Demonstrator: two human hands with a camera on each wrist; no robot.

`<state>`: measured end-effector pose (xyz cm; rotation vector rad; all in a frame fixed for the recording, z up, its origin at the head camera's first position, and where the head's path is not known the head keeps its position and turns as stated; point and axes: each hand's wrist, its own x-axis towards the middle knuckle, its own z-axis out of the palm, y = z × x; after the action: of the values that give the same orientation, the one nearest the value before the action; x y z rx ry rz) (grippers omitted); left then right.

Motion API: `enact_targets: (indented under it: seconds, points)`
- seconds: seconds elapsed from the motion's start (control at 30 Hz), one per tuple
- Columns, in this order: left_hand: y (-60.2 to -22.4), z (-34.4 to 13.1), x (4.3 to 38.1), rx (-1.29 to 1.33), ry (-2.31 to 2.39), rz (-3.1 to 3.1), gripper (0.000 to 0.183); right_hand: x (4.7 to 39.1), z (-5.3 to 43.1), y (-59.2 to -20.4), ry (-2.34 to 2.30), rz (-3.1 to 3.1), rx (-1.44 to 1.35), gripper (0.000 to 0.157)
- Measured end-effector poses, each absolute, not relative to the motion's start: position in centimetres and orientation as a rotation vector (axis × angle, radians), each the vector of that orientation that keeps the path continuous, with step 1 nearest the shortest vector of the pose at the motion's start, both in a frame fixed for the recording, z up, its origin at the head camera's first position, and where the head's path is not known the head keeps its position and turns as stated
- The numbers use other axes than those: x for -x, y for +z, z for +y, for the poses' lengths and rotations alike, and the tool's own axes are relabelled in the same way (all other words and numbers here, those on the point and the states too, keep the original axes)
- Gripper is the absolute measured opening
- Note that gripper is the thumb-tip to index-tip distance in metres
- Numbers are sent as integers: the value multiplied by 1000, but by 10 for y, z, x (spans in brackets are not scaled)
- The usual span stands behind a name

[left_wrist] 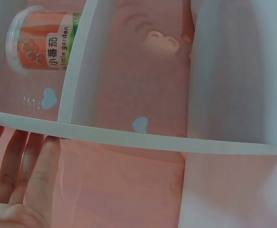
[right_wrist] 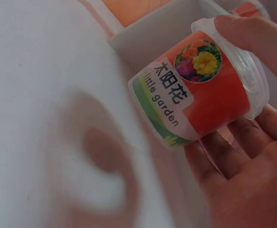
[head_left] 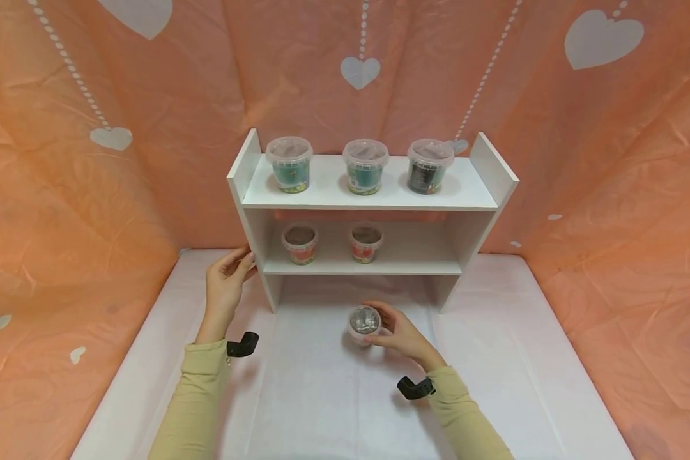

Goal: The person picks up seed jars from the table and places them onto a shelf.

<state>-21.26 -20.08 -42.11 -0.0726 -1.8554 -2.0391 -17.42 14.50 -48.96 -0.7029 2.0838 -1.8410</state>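
Observation:
My right hand [head_left: 401, 332] grips a small clear-lidded plastic tub [head_left: 365, 321] in front of the shelf, above the white surface. In the right wrist view the tub [right_wrist: 200, 85] is tilted, with a red and green label showing a flower picture; thumb and fingers are on opposite sides near its lid. My left hand [head_left: 225, 287] touches the outer left side of the white shelf unit [head_left: 362, 268]. Its fingers [left_wrist: 41, 171] look fairly straight against the side panel in the left wrist view. Two red-labelled tubs, a left one [head_left: 302, 254] and a middle one [head_left: 363, 253], stand on the lower shelf.
Along the top shelf stand two green-labelled tubs, one at left [head_left: 291, 174] and one in the middle [head_left: 364, 177], plus a dark-labelled tub [head_left: 425, 177] at right. An orange cloth [head_left: 299, 76] with white hearts hangs behind and at both sides. White cloth [head_left: 322, 396] covers the table.

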Motion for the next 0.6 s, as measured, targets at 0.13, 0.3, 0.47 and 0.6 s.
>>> enact_targets:
  seconds: [0.13, 0.3, 0.47, 0.6]
  points:
    - [-421, -201, 212, 67, -2051, -1844, 32, 171, 149, -481, -1812, 2128, 730, 69]
    - [-421, -200, 212, 68, -2062, -1833, 32, 169, 152, -470, -1792, 2179, 756, 69]
    - [-420, -200, 211, 76, -2061, -1835, 32, 167, 157, -461, -1801, 2204, 781, 67]
    - [-420, -200, 212, 75, -2063, -1834, 32, 166, 161, -454, -1812, 2218, 819, 66]
